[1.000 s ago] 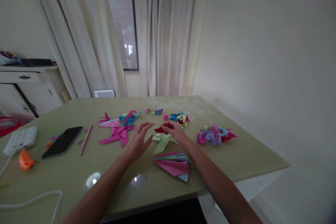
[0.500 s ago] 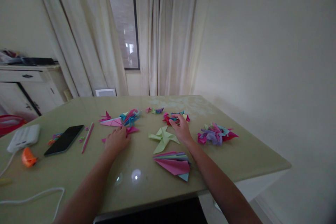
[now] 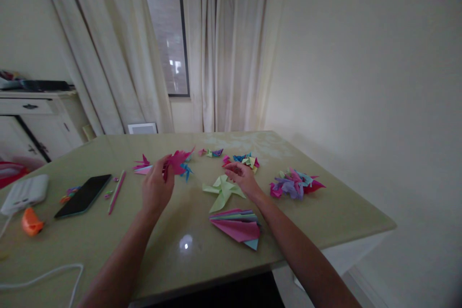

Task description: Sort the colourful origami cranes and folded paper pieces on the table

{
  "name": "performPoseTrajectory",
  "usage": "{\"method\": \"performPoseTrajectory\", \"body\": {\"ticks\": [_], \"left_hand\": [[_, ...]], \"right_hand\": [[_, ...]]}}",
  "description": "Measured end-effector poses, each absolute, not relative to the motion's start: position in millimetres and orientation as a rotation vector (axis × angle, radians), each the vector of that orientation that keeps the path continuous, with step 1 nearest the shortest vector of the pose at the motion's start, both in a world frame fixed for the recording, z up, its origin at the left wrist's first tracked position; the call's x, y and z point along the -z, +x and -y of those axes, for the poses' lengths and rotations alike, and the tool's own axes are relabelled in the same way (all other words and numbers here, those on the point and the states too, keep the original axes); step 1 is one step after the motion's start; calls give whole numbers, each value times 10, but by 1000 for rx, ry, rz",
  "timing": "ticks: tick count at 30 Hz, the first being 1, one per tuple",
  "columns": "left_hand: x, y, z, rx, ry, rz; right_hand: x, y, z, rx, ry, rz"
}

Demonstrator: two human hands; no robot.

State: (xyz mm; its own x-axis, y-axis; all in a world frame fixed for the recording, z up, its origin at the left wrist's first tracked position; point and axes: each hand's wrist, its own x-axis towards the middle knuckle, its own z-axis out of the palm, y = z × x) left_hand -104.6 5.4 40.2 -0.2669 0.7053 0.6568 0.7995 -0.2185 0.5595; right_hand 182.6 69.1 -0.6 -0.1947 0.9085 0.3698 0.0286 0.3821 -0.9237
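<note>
My left hand [image 3: 155, 187] is raised above the table, fingers closed on a magenta folded paper pinwheel [image 3: 175, 162]. My right hand [image 3: 242, 176] hovers low over the table with fingers loosely curled, just beyond a pale green paper pinwheel [image 3: 222, 191] and in front of a small heap of mixed-colour folded pieces [image 3: 245, 160]. Nothing shows in the right hand. A fan of folded pink, purple and blue sheets [image 3: 237, 227] lies near the front edge between my forearms.
A heap of purple, pink and blue folded pieces [image 3: 295, 185] lies at the right. On the left lie a black phone [image 3: 83, 195], a pink pencil [image 3: 117, 191], a white box [image 3: 23, 193], an orange object [image 3: 31, 222] and a white cable [image 3: 46, 276]. Curtains, a window and a cabinet stand behind.
My left hand went left onto the magenta pinwheel and has lifted it off the table. My right hand left the red piece at the mixed heap and drew back slightly.
</note>
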Motion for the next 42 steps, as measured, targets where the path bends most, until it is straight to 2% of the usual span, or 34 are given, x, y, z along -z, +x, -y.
{"method": "performPoseTrajectory", "body": {"ticks": [3,5,8,11,15,20,23,26,29,31,37,42], "left_hand": [[-316,-915,-124,2099,-1993,1772],[-231,-763,-143,2355,-2165,1656],[-86,-493,-133,2515,-2374,1541],[38,-336,-156,2491,-2571,1528],[153,-517,-333,2201,-2514,1668],[307,-924,-502,1132,-2209,1901],[337,-963,-484,724,-2171,2039],[301,-930,-448,643,-2112,2069],[275,-943,-447,714,-2114,2034],[289,-979,-475,823,-2153,1999],[350,-1029,-573,1380,-2271,1872],[278,-899,-518,1873,-2351,1820]], "right_hand": [[8,1790,-686,-1092,-793,1569],[6,1758,-682,-1172,-733,1556],[6,1715,-660,-1271,-667,1554],[3,1720,-643,-1258,-735,1546],[-21,1811,-693,-1168,-872,1393],[21,1874,-766,-1209,-994,1302],[80,1856,-728,-911,-1170,1593],[87,1839,-649,-480,-1271,1805],[28,1838,-580,-217,-1293,1839],[-12,1843,-560,-165,-1242,1900],[45,1860,-598,-332,-1105,2378],[47,1822,-598,-342,-1041,2222]]}}
